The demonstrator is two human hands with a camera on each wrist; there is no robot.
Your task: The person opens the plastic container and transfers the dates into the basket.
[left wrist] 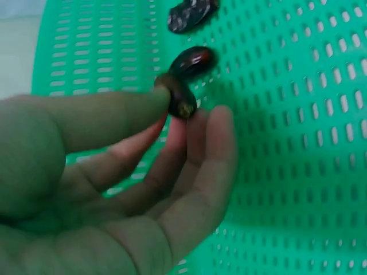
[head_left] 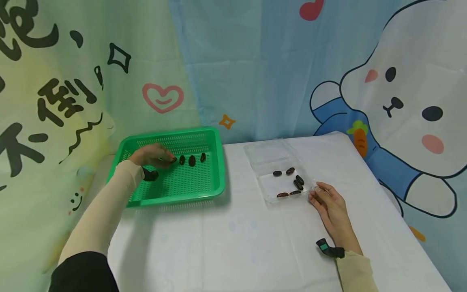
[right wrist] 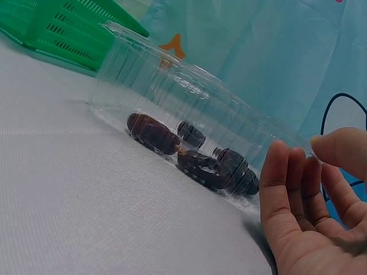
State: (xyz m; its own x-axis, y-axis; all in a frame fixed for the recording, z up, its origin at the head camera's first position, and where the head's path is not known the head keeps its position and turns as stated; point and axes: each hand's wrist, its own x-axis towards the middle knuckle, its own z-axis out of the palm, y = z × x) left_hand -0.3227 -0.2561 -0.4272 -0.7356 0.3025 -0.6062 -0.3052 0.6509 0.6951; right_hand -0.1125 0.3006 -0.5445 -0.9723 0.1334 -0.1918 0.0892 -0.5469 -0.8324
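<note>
In the green basket (head_left: 171, 198), my left hand (head_left: 152, 155) pinches a dark brown date (left wrist: 182, 103) between thumb and fingertips. Just beyond it lies another date (left wrist: 195, 62), and the head view shows a short row of them on the basket floor, including a date (head_left: 191, 161) in the middle. To the right, my right hand (head_left: 332, 211) grips the near right corner of a clear plastic box (right wrist: 189, 80) with thumb and fingers. Several dates lie inside that box, among them a date (right wrist: 152, 133) along its near wall.
Both containers stand on a white-covered table (head_left: 219, 251), the basket left of the box. The box's clear lid (head_left: 271, 151) lies folded back toward the rear. A printed curtain (head_left: 233, 73) hangs behind the table.
</note>
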